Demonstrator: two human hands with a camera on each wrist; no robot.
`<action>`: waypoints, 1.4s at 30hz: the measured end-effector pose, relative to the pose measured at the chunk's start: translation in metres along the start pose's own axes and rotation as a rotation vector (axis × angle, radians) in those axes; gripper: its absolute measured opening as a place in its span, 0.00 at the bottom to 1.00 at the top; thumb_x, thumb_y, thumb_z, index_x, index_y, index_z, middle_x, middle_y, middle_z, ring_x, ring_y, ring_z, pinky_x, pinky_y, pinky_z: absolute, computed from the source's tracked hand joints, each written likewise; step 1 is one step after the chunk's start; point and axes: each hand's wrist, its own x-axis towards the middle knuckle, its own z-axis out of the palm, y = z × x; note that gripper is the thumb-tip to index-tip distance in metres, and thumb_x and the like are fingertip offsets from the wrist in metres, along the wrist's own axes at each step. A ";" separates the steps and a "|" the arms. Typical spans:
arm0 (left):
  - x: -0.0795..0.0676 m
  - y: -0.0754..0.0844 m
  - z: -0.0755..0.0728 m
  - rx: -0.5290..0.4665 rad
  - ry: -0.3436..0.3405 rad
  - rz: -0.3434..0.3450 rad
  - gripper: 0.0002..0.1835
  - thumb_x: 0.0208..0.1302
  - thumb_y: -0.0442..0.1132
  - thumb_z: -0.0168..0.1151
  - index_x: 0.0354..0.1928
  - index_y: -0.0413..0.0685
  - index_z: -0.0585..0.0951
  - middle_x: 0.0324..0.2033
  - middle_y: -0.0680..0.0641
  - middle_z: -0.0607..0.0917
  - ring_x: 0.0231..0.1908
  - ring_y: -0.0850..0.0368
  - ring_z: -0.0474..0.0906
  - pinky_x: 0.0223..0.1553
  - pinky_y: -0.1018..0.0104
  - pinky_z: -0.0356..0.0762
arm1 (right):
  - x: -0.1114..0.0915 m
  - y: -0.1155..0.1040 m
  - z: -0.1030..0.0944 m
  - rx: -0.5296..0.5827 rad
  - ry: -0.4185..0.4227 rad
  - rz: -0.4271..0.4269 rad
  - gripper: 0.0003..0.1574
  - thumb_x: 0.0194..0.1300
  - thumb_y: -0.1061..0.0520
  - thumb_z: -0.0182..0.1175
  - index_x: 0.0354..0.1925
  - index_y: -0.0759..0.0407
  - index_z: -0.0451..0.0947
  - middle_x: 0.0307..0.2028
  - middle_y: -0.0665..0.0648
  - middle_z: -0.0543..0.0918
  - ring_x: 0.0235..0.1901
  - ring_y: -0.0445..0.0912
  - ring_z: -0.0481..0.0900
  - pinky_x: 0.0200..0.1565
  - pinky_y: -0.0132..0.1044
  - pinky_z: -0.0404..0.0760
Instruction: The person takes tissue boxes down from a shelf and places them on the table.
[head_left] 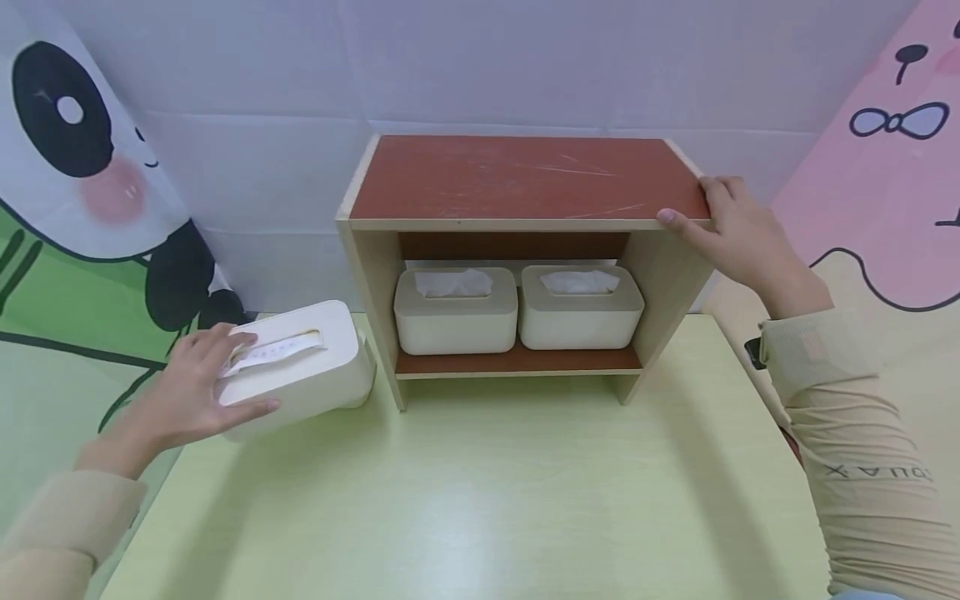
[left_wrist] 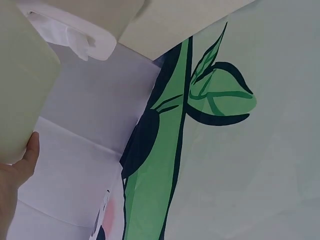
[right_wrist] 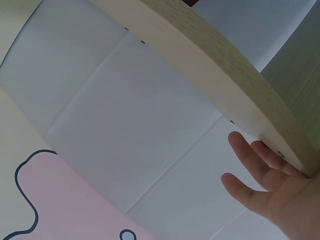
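Observation:
My left hand (head_left: 191,387) grips a white tissue box (head_left: 300,379) by its left end, thumb along the near side. The box is tilted, and a tissue shows in its top slot. Partly hidden behind it stands another tissue box (left_wrist: 102,40), with a tissue hanging from its slot in the left wrist view. At the other side, my right hand (head_left: 742,237) rests on the top right corner of a small wooden shelf (head_left: 517,179). Its thumb touches the top front edge; in the right wrist view, loosely spread fingers (right_wrist: 245,152) lie beside the side panel.
Inside the shelf, two more white tissue boxes, a left one (head_left: 456,321) and a right one (head_left: 581,317), sit side by side. Shelf and boxes are on a pale green table (head_left: 480,492). A white wall covering (head_left: 480,67) and cartoon-printed panels (head_left: 862,200) surround it.

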 end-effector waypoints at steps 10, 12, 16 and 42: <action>-0.024 0.007 0.017 0.007 -0.082 -0.033 0.48 0.32 0.57 0.74 0.57 0.43 0.67 0.58 0.31 0.65 0.57 0.29 0.55 0.48 0.32 0.56 | -0.002 0.000 0.000 -0.001 0.008 -0.011 0.55 0.62 0.28 0.39 0.67 0.69 0.48 0.62 0.73 0.56 0.55 0.69 0.60 0.54 0.63 0.58; -0.028 0.007 0.022 0.017 -0.072 -0.009 0.48 0.30 0.58 0.74 0.57 0.42 0.68 0.57 0.31 0.66 0.56 0.29 0.56 0.48 0.33 0.57 | -0.001 0.001 0.000 -0.002 0.010 -0.014 0.55 0.62 0.28 0.39 0.67 0.69 0.48 0.62 0.73 0.56 0.55 0.69 0.60 0.54 0.63 0.58; -0.036 0.005 0.032 0.022 -0.059 0.018 0.49 0.29 0.59 0.74 0.56 0.42 0.69 0.56 0.31 0.66 0.55 0.30 0.58 0.49 0.35 0.58 | -0.001 0.001 0.000 0.000 0.009 -0.011 0.55 0.62 0.28 0.39 0.67 0.69 0.48 0.62 0.73 0.56 0.55 0.70 0.60 0.54 0.64 0.57; -0.083 -0.020 0.079 0.069 -0.069 0.061 0.50 0.31 0.65 0.71 0.55 0.38 0.71 0.56 0.27 0.66 0.54 0.32 0.59 0.46 0.37 0.62 | -0.002 -0.001 -0.001 0.002 0.002 -0.009 0.54 0.62 0.28 0.39 0.67 0.68 0.48 0.63 0.72 0.55 0.54 0.71 0.61 0.54 0.64 0.58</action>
